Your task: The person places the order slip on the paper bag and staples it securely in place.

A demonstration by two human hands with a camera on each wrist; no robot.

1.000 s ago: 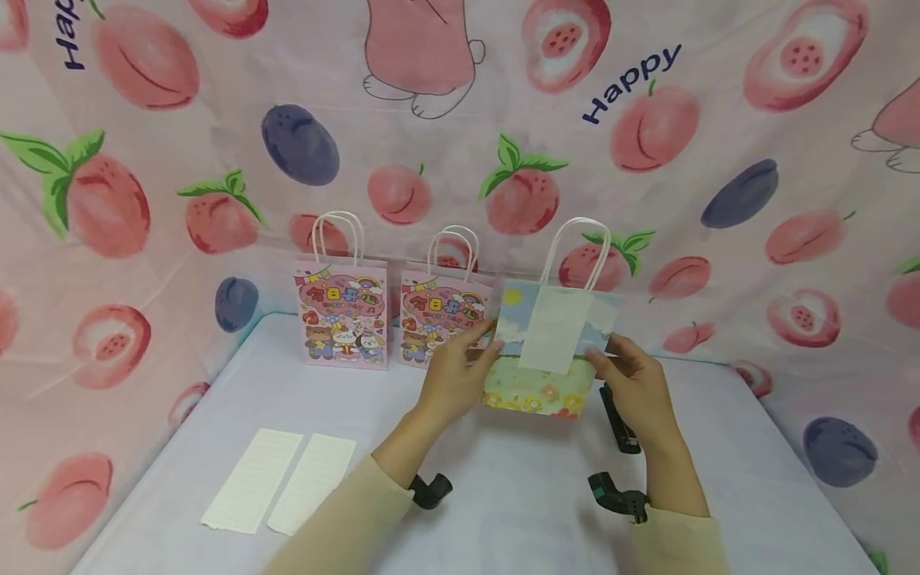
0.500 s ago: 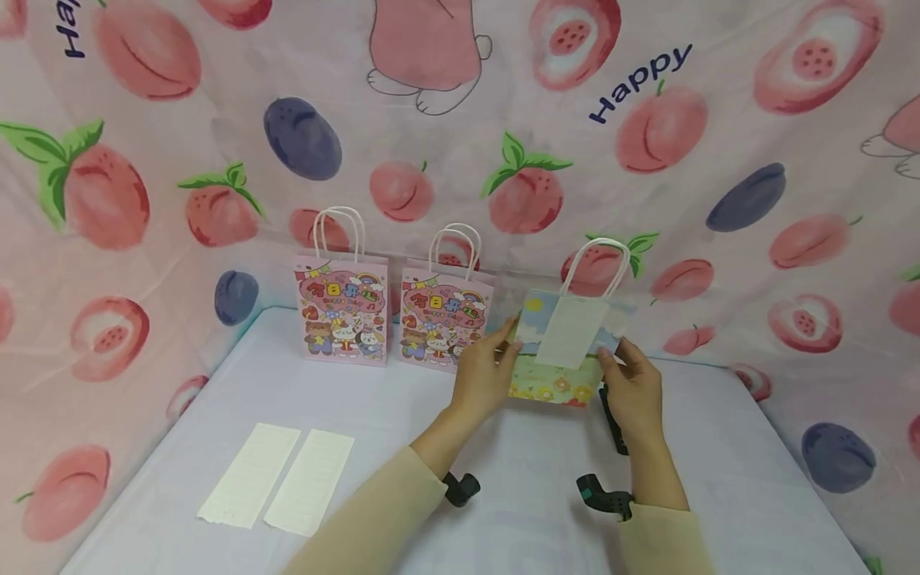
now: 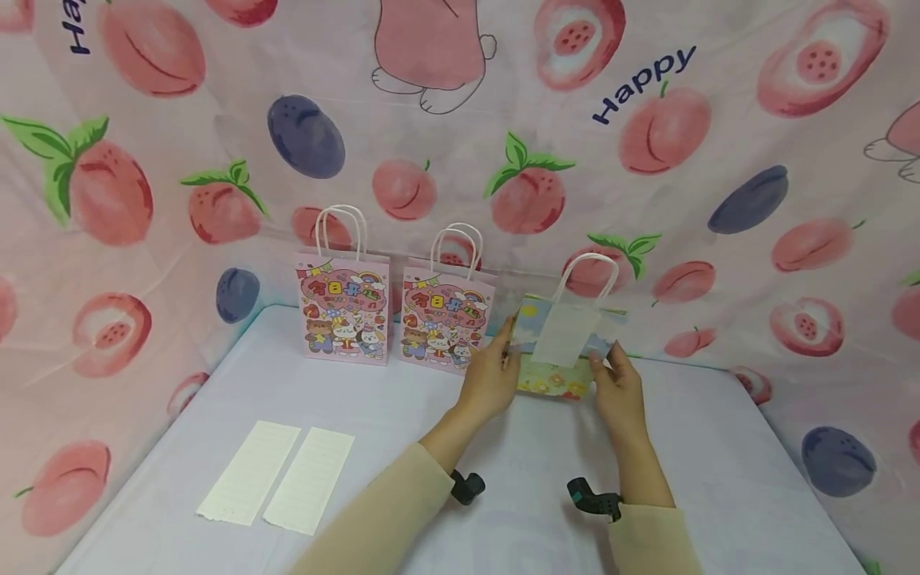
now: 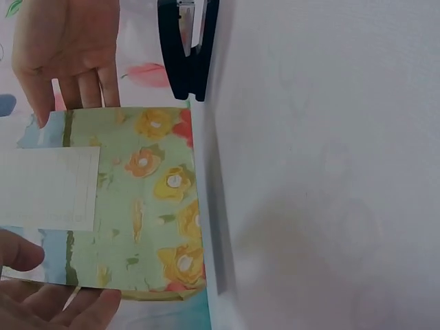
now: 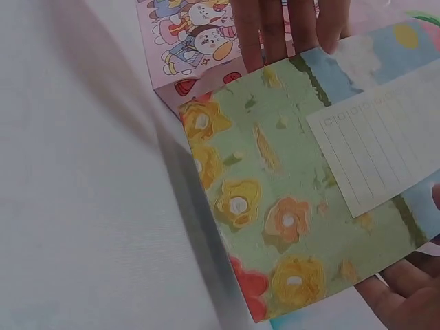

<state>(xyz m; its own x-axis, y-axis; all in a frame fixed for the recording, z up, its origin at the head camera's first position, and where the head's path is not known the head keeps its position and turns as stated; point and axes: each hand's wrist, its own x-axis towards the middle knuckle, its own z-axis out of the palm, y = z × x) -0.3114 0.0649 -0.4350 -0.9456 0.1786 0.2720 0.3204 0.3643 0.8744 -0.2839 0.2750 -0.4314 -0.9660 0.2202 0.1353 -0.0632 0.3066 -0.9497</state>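
Holding a flowered bag (image 4: 124,199), left grip (image 3: 492,379) and right grip (image 3: 620,393) pinching its sides, fingers (image 5: 273,27) partly hidden behind

Backdrop cloth (image 3: 446,136) reads "Happy" at upper right, plus a cut-off "Ha" at the left edge. Left pink bag (image 3: 343,311) and right pink bag (image 3: 447,323) both show "今日开心"; line below too small. White slip (image 3: 564,335) on flowered bag (image 3: 549,382): tiny print, illegible.

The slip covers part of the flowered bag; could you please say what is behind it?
Behind the slip is the flowered bag, whose blue-and-green print shows around it; the part underneath is covered.
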